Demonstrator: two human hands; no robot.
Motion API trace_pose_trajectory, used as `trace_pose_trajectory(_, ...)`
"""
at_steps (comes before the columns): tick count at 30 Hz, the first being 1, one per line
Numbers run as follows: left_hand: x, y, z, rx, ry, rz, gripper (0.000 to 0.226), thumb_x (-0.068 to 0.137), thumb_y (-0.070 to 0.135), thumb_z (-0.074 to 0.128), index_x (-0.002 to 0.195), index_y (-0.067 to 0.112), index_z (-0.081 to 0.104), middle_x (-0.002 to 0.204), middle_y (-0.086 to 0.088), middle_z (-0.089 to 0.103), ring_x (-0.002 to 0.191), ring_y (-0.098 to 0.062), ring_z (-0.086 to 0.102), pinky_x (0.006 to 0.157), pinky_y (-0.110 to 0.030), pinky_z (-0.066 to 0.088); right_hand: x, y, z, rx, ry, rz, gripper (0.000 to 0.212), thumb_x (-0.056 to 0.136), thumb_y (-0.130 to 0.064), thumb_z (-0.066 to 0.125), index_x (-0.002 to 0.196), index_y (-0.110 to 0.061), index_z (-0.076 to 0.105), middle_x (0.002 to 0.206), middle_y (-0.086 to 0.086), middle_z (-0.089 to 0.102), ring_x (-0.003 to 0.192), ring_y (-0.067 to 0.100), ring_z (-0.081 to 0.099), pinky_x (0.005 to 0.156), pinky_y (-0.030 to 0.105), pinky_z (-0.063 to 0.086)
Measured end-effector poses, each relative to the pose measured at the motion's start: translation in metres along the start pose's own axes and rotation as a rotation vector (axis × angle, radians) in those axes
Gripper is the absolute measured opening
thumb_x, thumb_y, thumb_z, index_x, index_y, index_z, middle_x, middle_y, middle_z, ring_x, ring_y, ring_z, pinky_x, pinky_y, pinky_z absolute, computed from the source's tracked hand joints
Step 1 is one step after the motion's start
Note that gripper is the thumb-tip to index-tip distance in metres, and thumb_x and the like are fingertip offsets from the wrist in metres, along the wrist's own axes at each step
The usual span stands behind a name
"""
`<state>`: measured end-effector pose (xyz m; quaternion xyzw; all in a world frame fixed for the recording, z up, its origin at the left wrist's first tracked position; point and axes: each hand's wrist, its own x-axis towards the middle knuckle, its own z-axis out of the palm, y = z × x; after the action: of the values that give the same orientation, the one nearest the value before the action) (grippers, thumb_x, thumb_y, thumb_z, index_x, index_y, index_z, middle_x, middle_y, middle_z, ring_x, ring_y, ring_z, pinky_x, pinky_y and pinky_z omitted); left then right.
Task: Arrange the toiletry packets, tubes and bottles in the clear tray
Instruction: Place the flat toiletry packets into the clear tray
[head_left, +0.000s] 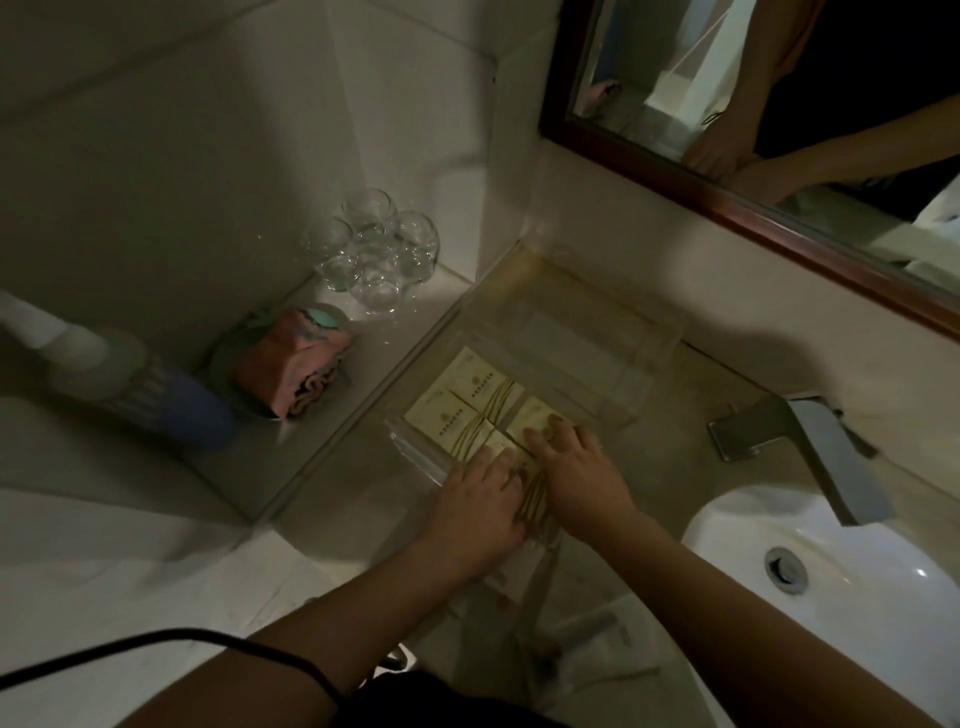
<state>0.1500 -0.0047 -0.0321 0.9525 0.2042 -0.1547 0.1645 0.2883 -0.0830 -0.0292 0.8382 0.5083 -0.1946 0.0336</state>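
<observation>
Dim bathroom, beige vanity counter (691, 457) beside a white sink (831, 582) with a chrome faucet (810, 452); clear tray (582, 332) sits against the wall under the mirror (769, 130). Cream toiletry packets (467, 397) lie flat in the tray's near end. Left hand (480, 512) and right hand (574, 475) both press flat on the nearest packets, fingers extended, not gripping; drinking glasses (374, 249) stand on the ledge to the left.

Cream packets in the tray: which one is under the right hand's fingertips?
The rightmost packet, nearest the faucet; the right hand rests on it, while the others lie uncovered toward the glasses.
</observation>
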Motion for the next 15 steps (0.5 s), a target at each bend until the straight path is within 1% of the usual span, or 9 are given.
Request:
trace_pose_trajectory(5, -0.0002, -0.0007, -0.0029, 0.002, -0.011, -0.006, 0.060, 0.093, 0.044, 0.039, 0.145, 0.016, 0.030, 0.161, -0.007, 0.013, 0.148, -0.029, 0.006, 0.118, -0.047, 0.012, 0.0024, -0.0037, -0.0033, -0.010, -0.020, -0.012, 0.061, 0.095, -0.032, 0.045, 0.151, -0.030, 0.021, 0.158, 0.011, 0.017, 0.139, 0.037, 0.021, 0.108, 0.043, 0.033)
trace_pose_trajectory(8, 0.0006, -0.0007, -0.0019, 0.002, 0.003, -0.021, 0.057, 0.090, 0.044, 0.042, 0.140, 0.017, 0.035, 0.159, -0.010, 0.015, 0.147, -0.032, 0.006, 0.118, -0.049, 0.015, 0.0050, -0.0026, -0.0033, -0.006, -0.023, -0.020, 0.063, 0.093, -0.032, 0.048, 0.151, -0.031, 0.022, 0.158, 0.011, 0.017, 0.140, 0.036, 0.019, 0.109, 0.044, 0.034)
trace_pose_trajectory(11, 0.0015, -0.0022, -0.0032, -0.012, 0.014, -0.020, 0.053, 0.089, 0.044, 0.045, 0.135, 0.018, 0.039, 0.159, -0.012, 0.013, 0.146, -0.033, 0.004, 0.117, -0.051, 0.015, 0.0055, -0.0024, -0.0013, 0.005, -0.028, -0.019, 0.062, 0.093, -0.032, 0.046, 0.150, -0.032, 0.022, 0.158, 0.011, 0.018, 0.139, 0.037, 0.019, 0.110, 0.045, 0.035)
trace_pose_trajectory(15, 0.0020, -0.0039, -0.0065, -0.033, -0.003, -0.019, 0.052, 0.089, 0.042, 0.046, 0.136, 0.019, 0.038, 0.158, -0.012, 0.015, 0.146, -0.036, 0.007, 0.116, -0.050, 0.016, 0.0038, -0.0047, -0.0045, 0.025, -0.056, 0.002, 0.063, 0.094, -0.032, 0.046, 0.151, -0.031, 0.019, 0.159, 0.010, 0.014, 0.141, 0.036, 0.015, 0.111, 0.046, 0.032)
